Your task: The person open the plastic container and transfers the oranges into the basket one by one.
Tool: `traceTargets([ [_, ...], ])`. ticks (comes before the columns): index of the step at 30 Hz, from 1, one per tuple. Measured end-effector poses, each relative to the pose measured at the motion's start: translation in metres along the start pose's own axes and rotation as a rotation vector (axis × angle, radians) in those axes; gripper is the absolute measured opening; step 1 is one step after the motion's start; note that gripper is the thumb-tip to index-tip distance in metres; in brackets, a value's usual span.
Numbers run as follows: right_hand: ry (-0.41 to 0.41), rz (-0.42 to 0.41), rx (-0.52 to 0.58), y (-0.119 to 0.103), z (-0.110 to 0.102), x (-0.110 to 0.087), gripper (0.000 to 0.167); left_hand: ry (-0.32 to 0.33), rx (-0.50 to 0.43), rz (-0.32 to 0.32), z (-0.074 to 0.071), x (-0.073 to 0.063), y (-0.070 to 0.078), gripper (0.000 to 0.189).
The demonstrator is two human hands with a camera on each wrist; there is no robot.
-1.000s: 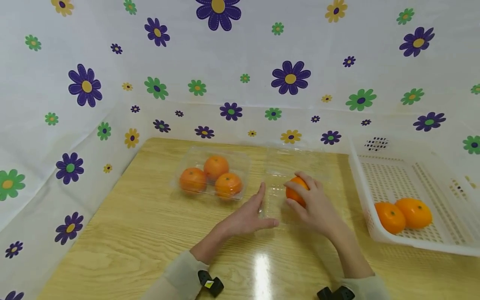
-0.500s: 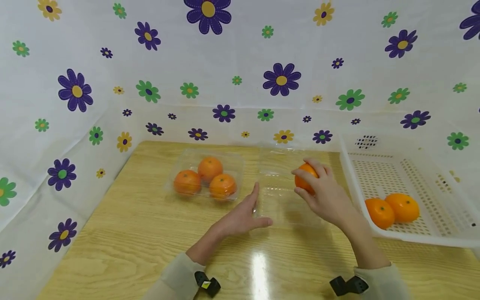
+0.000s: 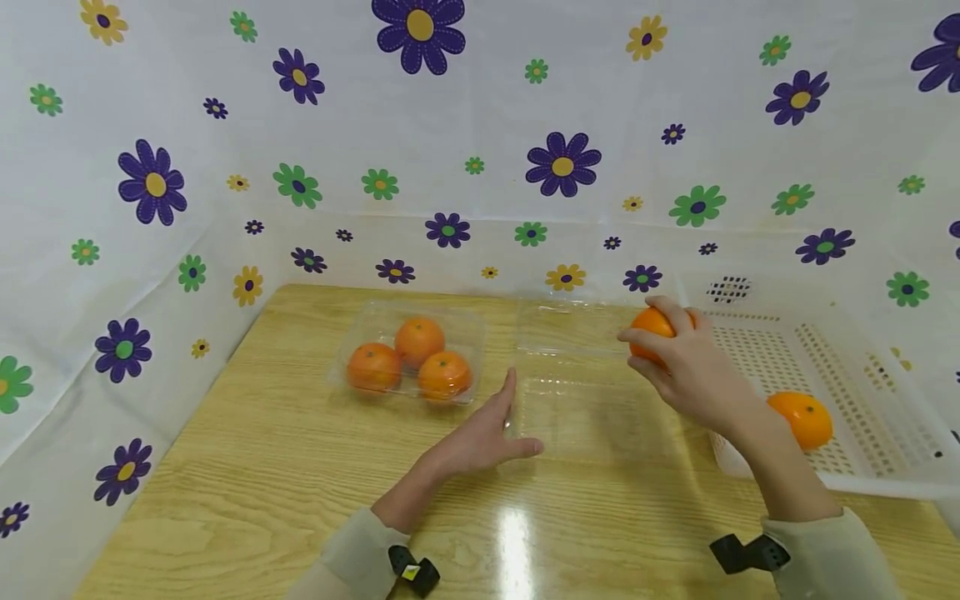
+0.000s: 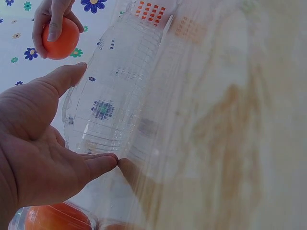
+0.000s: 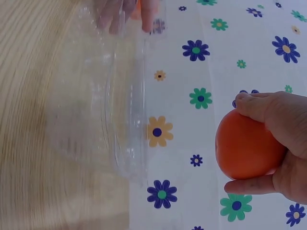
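Observation:
My right hand [image 3: 701,375] grips an orange [image 3: 651,329] in the air, above the right part of an open clear plastic box [image 3: 577,417]. In the right wrist view, thumb and fingers press on opposite sides of that orange [image 5: 247,146]. The box lies with its lid [image 3: 570,325] folded back toward the cloth. My left hand [image 3: 480,437] is at the box's left side, its thumb spread from straight fingers. The left wrist view shows this hand [image 4: 53,143] beside the box wall [image 4: 105,105]; firm contact is hard to tell.
Left of the open box stands a closed clear box [image 3: 468,325] with three oranges inside. To the right, a white perforated basket [image 3: 885,487] holds an orange [image 3: 806,421]; my right forearm hides part of it. A flowered cloth [image 3: 480,125] rises behind the wooden table [image 3: 300,483].
My right hand has raised the orange from low over the open box and carried it rightward, toward the basket. One basket orange is now hidden behind this arm. The left hand keeps its place.

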State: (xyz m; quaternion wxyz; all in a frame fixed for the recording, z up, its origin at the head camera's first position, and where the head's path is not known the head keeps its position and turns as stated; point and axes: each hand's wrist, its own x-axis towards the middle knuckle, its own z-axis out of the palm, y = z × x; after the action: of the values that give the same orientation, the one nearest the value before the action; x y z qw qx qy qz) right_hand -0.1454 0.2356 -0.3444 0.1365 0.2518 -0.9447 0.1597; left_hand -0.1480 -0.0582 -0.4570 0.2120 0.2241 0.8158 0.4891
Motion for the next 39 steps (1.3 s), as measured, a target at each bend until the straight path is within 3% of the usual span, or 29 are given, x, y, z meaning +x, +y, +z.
traceTargets([
  [11,0.042,0.015,-0.047,0.028,-0.020,-0.003,0.028,-0.004,-0.013,-0.005,0.000,-0.003,0.000,0.111],
  [21,-0.019,0.162,-0.107,0.054,-0.035,0.006,0.026,-0.002,0.003,-0.019,-0.002,-0.004,-0.003,0.112],
  [26,-0.034,0.198,-0.121,0.072,-0.034,0.003,0.025,-0.001,0.003,-0.014,-0.002,-0.003,-0.002,0.113],
  [39,-0.178,0.363,-0.132,0.107,-0.029,-0.011,0.036,0.000,0.008,-0.010,0.000,-0.001,0.000,0.112],
])
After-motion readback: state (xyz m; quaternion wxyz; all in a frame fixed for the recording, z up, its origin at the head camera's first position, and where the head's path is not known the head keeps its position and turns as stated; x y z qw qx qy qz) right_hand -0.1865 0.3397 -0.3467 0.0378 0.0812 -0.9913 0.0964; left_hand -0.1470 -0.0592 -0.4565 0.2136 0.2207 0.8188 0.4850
